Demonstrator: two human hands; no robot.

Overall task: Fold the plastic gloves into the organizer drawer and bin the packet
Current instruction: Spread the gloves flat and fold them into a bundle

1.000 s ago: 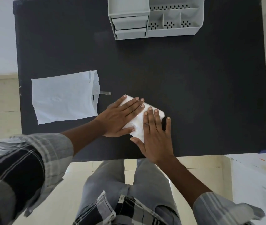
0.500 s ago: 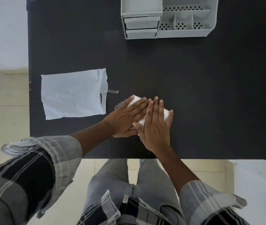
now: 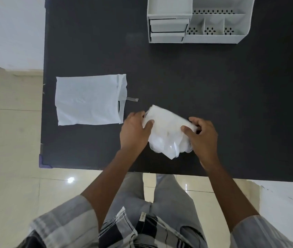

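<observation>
Head view, the only one. Folded bundle of plastic gloves (image 3: 167,130) sits over the near middle of the black table (image 3: 213,97), held between both hands. Left hand (image 3: 135,131) is closed on the bundle's left end, thumb on top. Right hand (image 3: 202,136) pinches the right end, thumb over the top, fingers curled behind. Cannot tell whether the bundle's underside touches the table.

Packet (image 3: 88,100) lies flat on the table, left of the hands and apart from them, open end toward the bundle, a small strip of tape (image 3: 132,99) sticking out beside it. Organizer (image 3: 198,19) stands at the far edge; its two small drawers (image 3: 168,30) look shut.

Handling, judged: thin film, very light, limp and slick. Layers will likely slide and spring open if released, so hold across the folds at both ends and keep them pressed. A drawer must be opened first, so one hand would have to carry the bundle alone.

Writing: a small tag on the clothing near the bottom edge, too small to read. No brand legible on the packet or organizer.
</observation>
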